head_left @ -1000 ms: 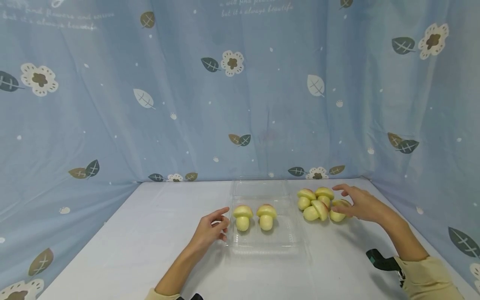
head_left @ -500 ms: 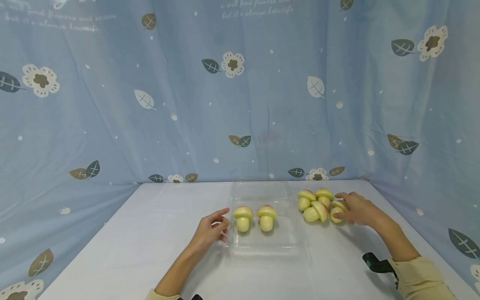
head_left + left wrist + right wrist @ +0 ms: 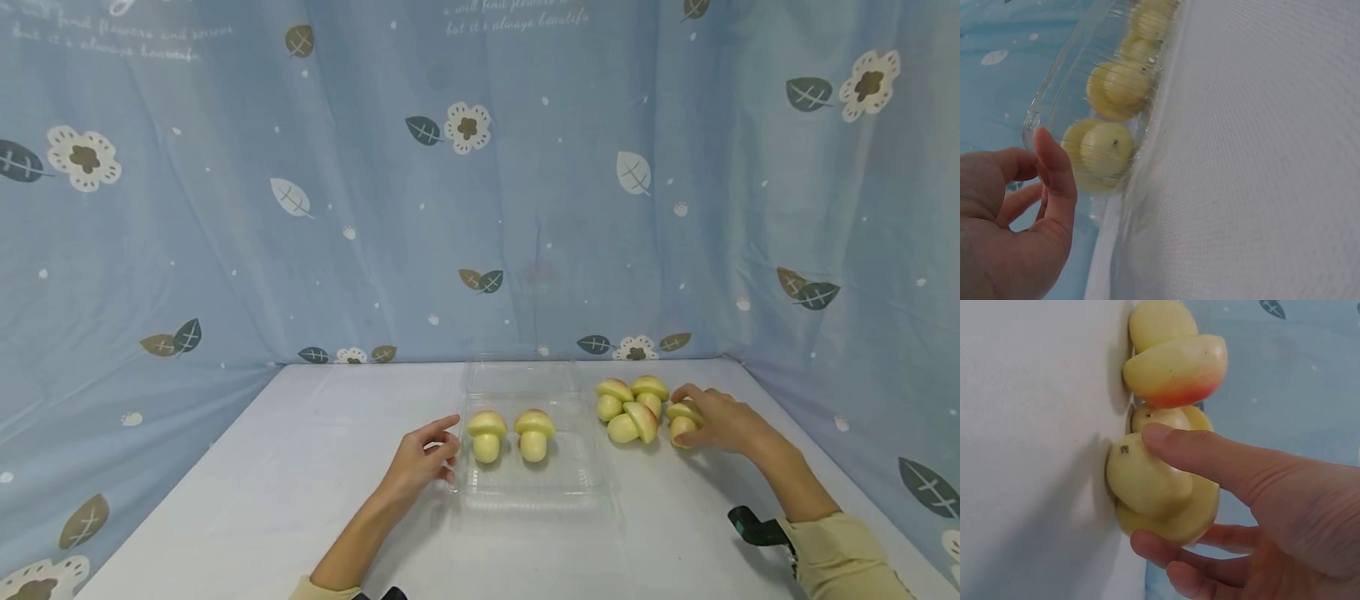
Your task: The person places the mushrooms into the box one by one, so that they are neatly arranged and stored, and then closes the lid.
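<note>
At the left rim of a clear plastic clamshell box [image 3: 525, 481], my left hand [image 3: 420, 460] pinches the edge between thumb and fingers, as the left wrist view shows. Two toy mushrooms, a left one [image 3: 486, 437] and a right one [image 3: 533, 435], lie side by side in the box. My right hand [image 3: 729, 423] holds another pale yellow mushroom [image 3: 1147, 478] on the table, the thumb over its stem and the fingers around its cap. That mushroom is partly covered by the hand in the head view.
Left of my right hand lie more mushrooms in a cluster, among them a front one [image 3: 632, 423] with a reddish cap edge. The box's lid [image 3: 521, 377] lies folded back behind it. A blue patterned curtain [image 3: 480, 208] encloses the white table [image 3: 300, 467].
My right hand has come down and closed around the rightmost mushroom, which has turned and shifted slightly right, away from the cluster. The left hand stays at the box.
</note>
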`<state>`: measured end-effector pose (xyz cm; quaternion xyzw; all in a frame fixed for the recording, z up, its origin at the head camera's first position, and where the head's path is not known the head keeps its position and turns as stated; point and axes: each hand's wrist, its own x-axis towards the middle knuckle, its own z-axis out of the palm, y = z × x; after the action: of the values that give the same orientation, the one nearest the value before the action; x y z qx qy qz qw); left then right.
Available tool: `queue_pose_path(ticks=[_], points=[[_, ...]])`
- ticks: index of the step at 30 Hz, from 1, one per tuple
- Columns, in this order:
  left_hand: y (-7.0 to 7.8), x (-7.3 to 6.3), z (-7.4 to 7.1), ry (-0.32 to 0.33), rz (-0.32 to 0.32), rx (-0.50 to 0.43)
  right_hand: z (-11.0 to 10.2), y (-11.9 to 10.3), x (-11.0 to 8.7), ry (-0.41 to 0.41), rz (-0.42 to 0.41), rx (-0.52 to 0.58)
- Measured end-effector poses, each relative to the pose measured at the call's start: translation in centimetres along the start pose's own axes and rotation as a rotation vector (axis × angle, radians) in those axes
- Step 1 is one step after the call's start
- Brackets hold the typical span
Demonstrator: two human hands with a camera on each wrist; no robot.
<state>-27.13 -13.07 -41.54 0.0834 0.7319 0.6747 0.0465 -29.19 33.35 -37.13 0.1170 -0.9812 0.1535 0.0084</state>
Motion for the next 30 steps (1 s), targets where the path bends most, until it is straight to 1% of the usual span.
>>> queue_pose_path(ticks=[5,13,21,30], points=[[-0.03,-0.08,0.00,-0.006,0.006,-0.003,0.19,0.27,0.13,-0.007,0.012,-0.019],[-0.17,-0.26,-0.18,0.002,0.000,-0.006,0.60,0.44,0.36,-0.017,0.017,-0.064],[-0.03,-0.07,-0.18,0.007,0.011,0.002,0.54,0.21,0.37,-0.023,0.044,-0.060],[-0.27,-0.08,-0.10,-0.008,0.017,-0.004,0.61,0.37,0.10,-0.040,0.072,-0.050]])
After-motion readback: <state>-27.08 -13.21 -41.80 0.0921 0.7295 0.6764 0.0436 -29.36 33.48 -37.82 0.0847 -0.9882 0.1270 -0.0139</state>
